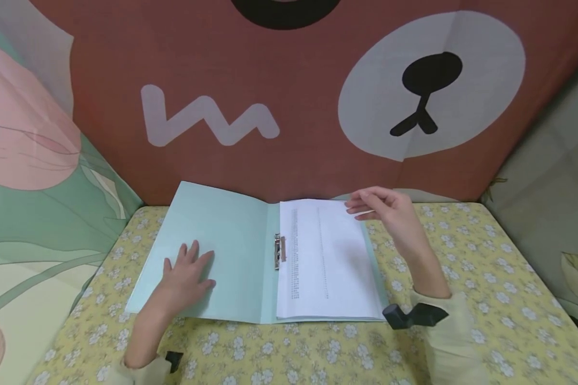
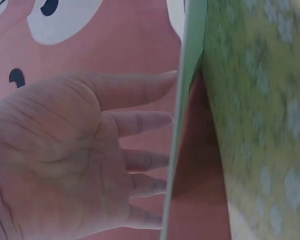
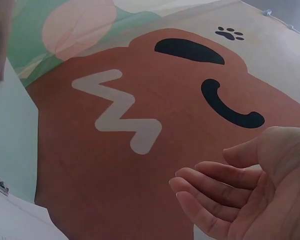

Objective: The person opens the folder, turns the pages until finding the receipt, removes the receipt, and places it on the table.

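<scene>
A light green folder (image 1: 221, 240) lies opened out on the table. Printed white sheets (image 1: 347, 256) rest on its right side, beside a metal clip (image 1: 277, 251) near the spine. My left hand (image 1: 185, 280) touches the left cover with its fingers spread; the left wrist view shows the fingertips against the cover's edge (image 2: 179, 120). Above the upper right corner of the sheets is my right hand (image 1: 385, 208), its fingers loosely bent. Nothing shows between those fingers in the right wrist view, where the hand (image 3: 250, 190) appears apart from the paper.
A yellow floral cloth (image 1: 462, 256) covers the table. Behind it stands a brown fabric backdrop (image 1: 308, 149) with a cartoon bear face, close to the folder's far edge. Printed fabric panels (image 1: 24, 230) rise at both sides. Dark wrist devices (image 1: 414, 315) sit at the cuffs.
</scene>
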The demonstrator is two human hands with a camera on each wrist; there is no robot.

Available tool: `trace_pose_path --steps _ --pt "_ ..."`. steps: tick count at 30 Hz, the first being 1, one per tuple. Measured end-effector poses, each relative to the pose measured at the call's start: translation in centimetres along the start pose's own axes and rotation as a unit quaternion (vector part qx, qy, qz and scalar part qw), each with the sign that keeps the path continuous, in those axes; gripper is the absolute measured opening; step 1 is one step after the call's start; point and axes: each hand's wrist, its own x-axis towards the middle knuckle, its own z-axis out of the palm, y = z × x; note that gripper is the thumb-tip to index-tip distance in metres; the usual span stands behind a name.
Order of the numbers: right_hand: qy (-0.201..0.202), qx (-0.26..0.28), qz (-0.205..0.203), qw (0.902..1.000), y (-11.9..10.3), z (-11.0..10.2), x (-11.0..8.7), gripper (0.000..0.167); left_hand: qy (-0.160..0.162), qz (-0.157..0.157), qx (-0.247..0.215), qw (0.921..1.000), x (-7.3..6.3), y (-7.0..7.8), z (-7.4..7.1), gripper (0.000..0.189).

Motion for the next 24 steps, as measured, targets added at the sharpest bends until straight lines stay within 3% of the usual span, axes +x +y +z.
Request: trace_pose_path --steps 10,16,24 --pt "0.005 -0.050 0.006 0.9987 0.9 -0.3 0.4 0.036 -0.071 0.026 -0.068 0.9949 1.9 2.0 2.7 0.059" --pt "-0.014 -0.096 0.043 0.9944 2.5 -0.5 1.7 0.034 -0.078 0.007 -0.060 0.9951 2.6 2.7 3.9 0.062" --pt "-0.053 -0.132 0.083 0.9864 5.6 -1.8 2.3 0.031 -0.090 0.003 -0.070 0.9934 2.6 2.6 4.2 0.067"
